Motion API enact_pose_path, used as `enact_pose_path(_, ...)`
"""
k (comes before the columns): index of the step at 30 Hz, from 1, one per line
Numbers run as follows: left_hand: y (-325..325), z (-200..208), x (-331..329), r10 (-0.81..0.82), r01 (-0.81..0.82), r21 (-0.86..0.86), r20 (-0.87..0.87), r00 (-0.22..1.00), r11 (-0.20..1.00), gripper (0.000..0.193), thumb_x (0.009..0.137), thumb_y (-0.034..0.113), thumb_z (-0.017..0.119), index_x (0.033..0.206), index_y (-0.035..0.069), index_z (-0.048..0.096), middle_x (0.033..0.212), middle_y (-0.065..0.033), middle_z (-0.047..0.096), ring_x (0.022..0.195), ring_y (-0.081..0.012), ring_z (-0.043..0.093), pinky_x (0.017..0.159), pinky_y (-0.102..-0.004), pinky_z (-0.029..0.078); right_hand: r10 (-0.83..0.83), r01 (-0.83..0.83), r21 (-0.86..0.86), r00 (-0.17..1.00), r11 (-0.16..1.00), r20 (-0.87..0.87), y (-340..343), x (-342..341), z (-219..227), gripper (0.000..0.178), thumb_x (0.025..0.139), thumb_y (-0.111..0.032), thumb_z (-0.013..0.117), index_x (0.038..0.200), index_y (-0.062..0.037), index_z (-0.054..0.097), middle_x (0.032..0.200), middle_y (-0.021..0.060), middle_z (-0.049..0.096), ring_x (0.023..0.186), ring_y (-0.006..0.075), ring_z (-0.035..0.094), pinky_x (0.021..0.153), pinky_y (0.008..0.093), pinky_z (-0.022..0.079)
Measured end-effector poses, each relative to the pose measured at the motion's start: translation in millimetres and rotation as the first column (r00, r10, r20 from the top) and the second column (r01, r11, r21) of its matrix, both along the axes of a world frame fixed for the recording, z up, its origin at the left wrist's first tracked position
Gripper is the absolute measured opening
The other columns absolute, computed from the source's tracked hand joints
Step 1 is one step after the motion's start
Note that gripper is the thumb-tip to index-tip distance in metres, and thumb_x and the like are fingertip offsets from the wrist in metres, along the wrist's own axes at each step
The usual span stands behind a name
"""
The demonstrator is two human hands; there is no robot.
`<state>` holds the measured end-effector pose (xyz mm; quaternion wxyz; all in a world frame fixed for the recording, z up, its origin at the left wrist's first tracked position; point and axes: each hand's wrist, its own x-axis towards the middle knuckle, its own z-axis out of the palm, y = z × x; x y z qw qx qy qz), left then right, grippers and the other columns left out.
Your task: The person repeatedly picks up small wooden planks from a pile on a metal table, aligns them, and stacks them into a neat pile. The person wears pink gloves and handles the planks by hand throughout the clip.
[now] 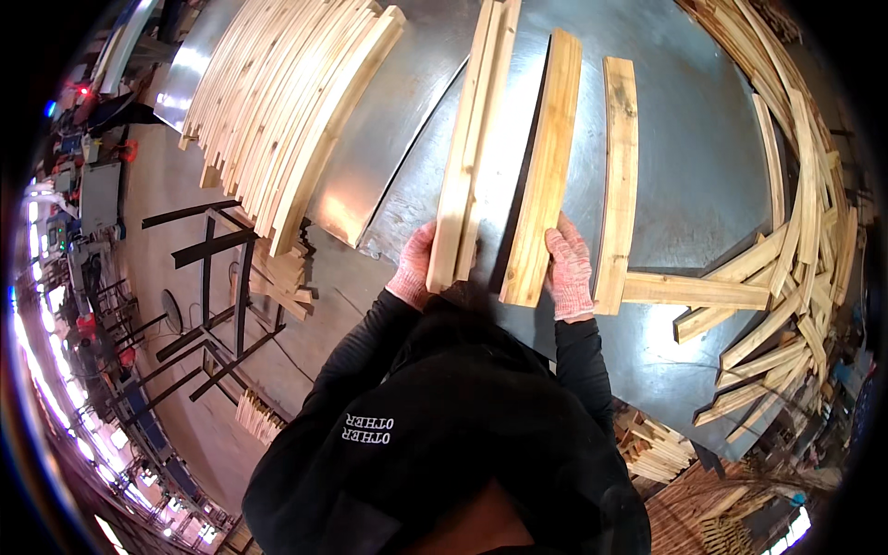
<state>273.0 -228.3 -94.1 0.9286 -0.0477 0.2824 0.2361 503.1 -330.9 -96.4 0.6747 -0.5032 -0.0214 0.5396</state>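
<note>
Grasping a pair of slats (470,148) with the gloved left hand (412,268), closed on the near end from the left side — probably to keep both lengths together as one. Touching the right edge of a broad plank (544,176) with the gloved right hand (571,268), close to the near end; cannot tell whether gripping beneath or merely pressing, with the underside out of sight. Perhaps set there to steady the wood from the end within easiest reach. Leaving a gap between the pair and the broad plank, both between the hands and pointing away from the body.

Note just right of the right hand a single plank (620,176), laid lengthwise on the metal worktop (703,139), likely spaced apart for easy picking up. Farther right of that hand, see a crosswise plank (694,289) running toward a loose heap of planks (805,231), crossed at many angles and seemingly dropped there without sorting.

Well left and ahead of the left hand, find a row of slats (277,111), packed side by side — presumably to save room and ease counting. Below that row, beyond the worktop's edge, see a black metal frame (205,268).
</note>
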Motion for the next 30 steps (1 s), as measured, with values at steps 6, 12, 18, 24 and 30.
enact_pose_path(6,-3.6,-22.8,4.9,-0.131,0.43,0.571,-0.489,0.862,0.699,0.059,0.094,0.041,0.062,0.137,0.0,0.055,0.13,-0.0177,0.064,0.116,-0.0313,0.063,0.102,-0.0434,0.05,0.459,-0.351,-0.341,0.348,0.872,0.817,33.3,-21.3,-52.6,0.051,0.107,-0.025,0.046,0.153,-0.0045,0.039,0.145,0.017,0.054,0.134,0.0269,0.052,0.109,0.0343,0.043)
enact_pose_path(12,23.2,0.4,-1.3,0.054,0.608,0.42,-0.848,0.527,0.674,0.078,0.097,0.04,0.064,0.153,0.0,0.028,0.141,-0.0207,0.052,0.126,-0.033,0.057,0.102,-0.0403,0.048,0.74,-0.286,-0.702,0.042,0.653,0.671,74.8,-37.9,7.0,0.058,0.093,-0.014,0.054,0.149,-0.018,0.041,0.105,0.0214,0.065,0.085,0.0435,0.067,0.075,0.0524,0.055)
enact_pose_path(18,24.9,32.0,37.2,0.467,0.915,0.073,-0.874,-0.133,0.397,0.111,0.077,0.045,0.082,0.157,0.001,0.018,0.137,-0.0254,0.053,0.118,-0.0396,0.06,0.097,-0.0445,0.05,0.641,-0.287,-0.587,0.152,0.757,0.752,75.6,-1.4,10.2,0.063,0.088,-0.035,0.071,0.134,0.0015,0.05,0.102,0.0169,0.065,0.097,0.0351,0.063,0.088,0.0423,0.049)
enact_pose_path(24,74.1,54.7,-36.3,0.716,0.961,-0.036,-0.66,-0.229,0.274,0.093,0.082,0.039,0.077,0.155,0.006,0.03,0.133,-0.0249,0.056,0.118,-0.0385,0.06,0.097,-0.0455,0.05,0.696,0.27,-0.663,-0.039,0.698,0.717,14.1,37.8,-18.8,0.1,0.081,-0.049,0.07,0.153,0.0053,0.027,0.153,0.0273,0.035,0.142,0.044,0.033,0.119,0.0543,0.022)
enact_pose_path(30,116.1,81.4,-99.8,0.806,0.744,-0.619,-0.29,-0.516,0.254,0.082,0.086,0.049,0.073,0.15,0.013,0.036,0.129,-0.0217,0.057,0.116,-0.0382,0.058,0.094,-0.0503,0.048,0.746,0.202,-0.747,0.097,0.633,0.658,5.2,12.1,8.8,0.085,0.087,-0.03,0.067,0.155,0.0039,0.028,0.148,0.0252,0.045,0.134,0.0385,0.047,0.114,0.0472,0.036)
